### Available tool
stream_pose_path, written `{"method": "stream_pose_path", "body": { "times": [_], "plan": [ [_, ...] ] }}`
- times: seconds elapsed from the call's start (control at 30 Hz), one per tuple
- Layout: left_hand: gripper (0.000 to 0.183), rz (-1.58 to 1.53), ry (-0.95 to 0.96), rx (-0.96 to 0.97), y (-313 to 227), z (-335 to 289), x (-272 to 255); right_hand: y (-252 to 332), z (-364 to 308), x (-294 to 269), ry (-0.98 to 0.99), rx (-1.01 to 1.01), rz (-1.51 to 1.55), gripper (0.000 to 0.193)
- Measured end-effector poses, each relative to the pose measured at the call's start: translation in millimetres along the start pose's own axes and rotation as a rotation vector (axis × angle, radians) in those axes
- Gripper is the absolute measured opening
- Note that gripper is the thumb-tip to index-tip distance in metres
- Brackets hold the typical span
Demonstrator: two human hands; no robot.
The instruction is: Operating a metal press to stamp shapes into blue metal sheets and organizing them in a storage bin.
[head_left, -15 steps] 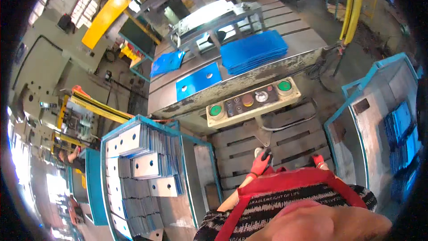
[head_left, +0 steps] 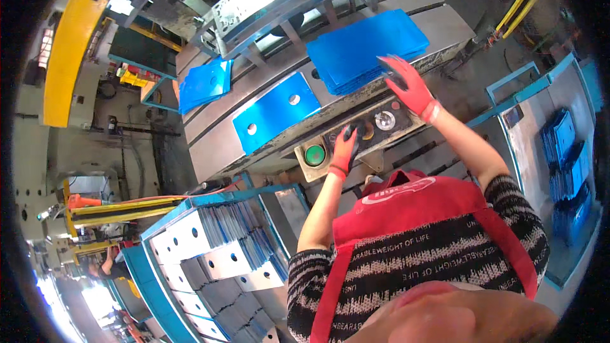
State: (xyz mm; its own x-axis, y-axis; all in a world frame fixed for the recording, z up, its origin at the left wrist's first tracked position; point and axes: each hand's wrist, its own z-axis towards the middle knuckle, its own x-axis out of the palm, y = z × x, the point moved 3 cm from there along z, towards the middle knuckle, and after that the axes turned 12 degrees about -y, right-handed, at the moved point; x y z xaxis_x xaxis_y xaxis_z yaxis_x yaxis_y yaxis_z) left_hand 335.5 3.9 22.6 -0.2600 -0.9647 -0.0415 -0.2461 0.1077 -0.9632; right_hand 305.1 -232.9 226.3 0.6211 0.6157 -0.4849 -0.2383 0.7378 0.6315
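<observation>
Slotted metal bed [head_left: 210, 152] under blue sheets [head_left: 368, 47] | teal bin [head_left: 216, 196] left | right hand [head_left: 408, 87]: grip apart | left hand [head_left: 344, 152]: grip, cannot tell | yellow beam [head_left: 81, 38] cut off above

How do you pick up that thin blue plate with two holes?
Probably grip the thin blue rectangular plate midway along its near long edge, coming from the near side: it lies flat, with that edge closest to the front of the grey slotted metal table.

Neatly stacked flat blue sheets [head_left: 368, 47] lie near the slotted machine bed's [head_left: 211, 155] front edge, the long cream control box [head_left: 381, 130] alongside.
</observation>
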Motion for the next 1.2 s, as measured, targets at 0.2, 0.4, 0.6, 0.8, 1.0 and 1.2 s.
{"method": "stream_pose_path", "body": {
  "times": [0.2,0.4,0.6,0.8,1.0,1.2],
  "plan": [
    [0.035,-0.232,0.106,-0.109,-64,6,58,-65,37,62,0.220,-0.285,-0.380,0.049],
    [0.045,-0.540,0.088,-0.254,-106,10,68,-72,23,44,0.390,-0.354,-0.279,0.049],
    [0.042,-0.524,0.005,-0.224,-134,20,82,-78,26,36,0.477,-0.374,-0.092,0.051],
    [0.051,-0.510,-0.062,-0.166,-143,16,85,-91,58,53,0.333,-0.255,-0.209,0.062],
    [0.048,-0.461,-0.046,-0.213,-133,20,85,-81,29,32,0.346,-0.201,-0.184,0.065],
    [0.043,-0.410,-0.103,-0.290,-126,24,59,-69,50,-44,0.031,0.008,0.119,0.040]
  ]
}}
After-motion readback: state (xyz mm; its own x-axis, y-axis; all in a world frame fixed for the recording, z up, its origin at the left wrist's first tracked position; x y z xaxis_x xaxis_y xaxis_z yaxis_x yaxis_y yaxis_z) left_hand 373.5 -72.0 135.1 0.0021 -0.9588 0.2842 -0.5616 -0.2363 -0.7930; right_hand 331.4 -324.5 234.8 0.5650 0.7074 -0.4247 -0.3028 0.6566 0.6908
